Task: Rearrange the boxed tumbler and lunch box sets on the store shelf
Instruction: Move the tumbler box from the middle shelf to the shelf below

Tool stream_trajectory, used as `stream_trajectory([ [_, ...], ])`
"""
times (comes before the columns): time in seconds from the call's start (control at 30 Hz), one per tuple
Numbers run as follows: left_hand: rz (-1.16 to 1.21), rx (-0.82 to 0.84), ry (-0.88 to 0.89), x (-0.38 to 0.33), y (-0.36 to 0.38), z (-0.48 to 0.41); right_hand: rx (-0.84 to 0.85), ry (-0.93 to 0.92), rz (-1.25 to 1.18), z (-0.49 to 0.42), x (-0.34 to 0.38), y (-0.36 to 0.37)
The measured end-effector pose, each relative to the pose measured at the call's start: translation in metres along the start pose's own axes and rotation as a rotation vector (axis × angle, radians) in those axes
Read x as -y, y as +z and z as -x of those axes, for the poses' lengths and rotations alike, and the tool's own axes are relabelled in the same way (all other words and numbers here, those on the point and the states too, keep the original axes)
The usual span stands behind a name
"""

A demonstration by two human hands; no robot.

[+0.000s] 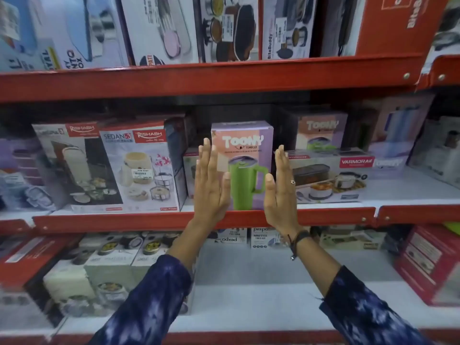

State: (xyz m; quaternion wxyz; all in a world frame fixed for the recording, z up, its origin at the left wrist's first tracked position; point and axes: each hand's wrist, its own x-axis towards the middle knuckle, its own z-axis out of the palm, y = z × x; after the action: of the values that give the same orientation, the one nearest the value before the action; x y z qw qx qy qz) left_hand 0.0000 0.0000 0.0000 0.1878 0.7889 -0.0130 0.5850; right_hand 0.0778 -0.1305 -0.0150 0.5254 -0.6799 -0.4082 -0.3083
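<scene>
A pink and lilac Toony tumbler box [245,155] with a green mug pictured on it stands upright at the front edge of the middle shelf [336,215]. My left hand [211,185] is flat and upright at the box's left side, fingers straight. My right hand [280,188] mirrors it at the right side. Both palms face the box, at or very near its sides; neither grips it. A second Toony box [321,131] stands further back on the right, behind a flat Varmora lunch box set [328,175].
Two Rishabh lunch box sets [142,168] stand left of the tumbler box, with a small box [190,168] in the gap behind. More boxed sets fill the top shelf [224,75]. The lower shelf [249,295] holds lunch box cartons at left and red boxes [428,265] at right.
</scene>
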Motion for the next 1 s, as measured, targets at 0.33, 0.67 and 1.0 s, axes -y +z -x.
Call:
stream_trajectory([
  [0.33, 0.018, 0.145, -0.444, 0.015, -0.004, -0.012, 0.043, 0.330, -0.192, -0.023, -0.015, 0.010],
  [0.67, 0.196, 0.040, -0.362, -0.019, -0.028, -0.005, 0.039, 0.285, -0.395, -0.012, 0.004, -0.033],
  [1.0, 0.259, 0.025, -0.392, -0.095, -0.042, 0.033, -0.144, 0.148, -0.216, 0.030, 0.012, -0.100],
])
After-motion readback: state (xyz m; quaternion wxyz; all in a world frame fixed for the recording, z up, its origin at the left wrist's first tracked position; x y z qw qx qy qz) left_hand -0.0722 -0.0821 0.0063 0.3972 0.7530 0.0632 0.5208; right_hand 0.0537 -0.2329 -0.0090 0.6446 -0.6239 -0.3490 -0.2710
